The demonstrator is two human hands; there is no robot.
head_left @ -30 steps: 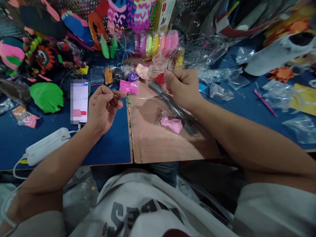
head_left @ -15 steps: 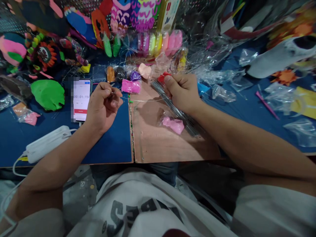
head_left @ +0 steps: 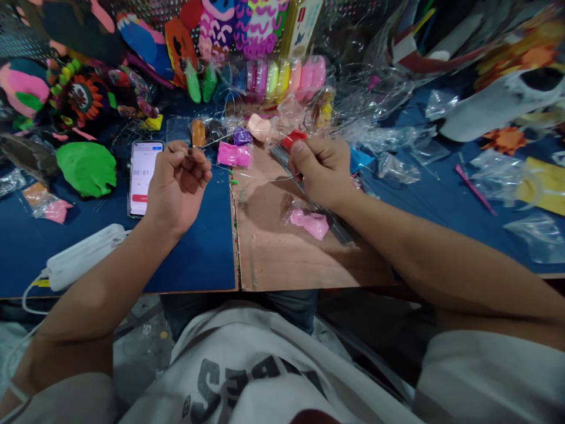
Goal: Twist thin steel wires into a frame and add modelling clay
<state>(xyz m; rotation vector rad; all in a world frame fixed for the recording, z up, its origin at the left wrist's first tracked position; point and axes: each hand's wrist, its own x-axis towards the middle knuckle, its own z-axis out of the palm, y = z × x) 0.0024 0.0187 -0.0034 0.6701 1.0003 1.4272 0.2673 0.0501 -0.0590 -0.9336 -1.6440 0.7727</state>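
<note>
My left hand (head_left: 180, 182) is raised over the blue table, left of the wooden board. Its thumb and fingertips pinch one end of a thin wire (head_left: 247, 176), which bows slightly across to the other side. My right hand (head_left: 324, 171) is closed around the wire's far end, above the board. A red clay piece (head_left: 293, 139) shows at the right thumb tip; whether it is held or lies behind cannot be told. Under the right hand lies a bundle of grey wires (head_left: 338, 227). Nearer me is a wrapped pink clay piece (head_left: 310, 224).
Left of the board (head_left: 282, 268) are a phone (head_left: 140, 168) with a running timer, a green clay slab (head_left: 86, 169) and a white power bank (head_left: 86, 256). Wrapped clay packs, including a bright pink one (head_left: 233, 154), line the back. Plastic wrappers (head_left: 399, 167) lie to the right.
My left hand has moved slightly left and up, now covering part of the phone. The wire between the hands looks straighter. My right hand has shifted a little left and down.
</note>
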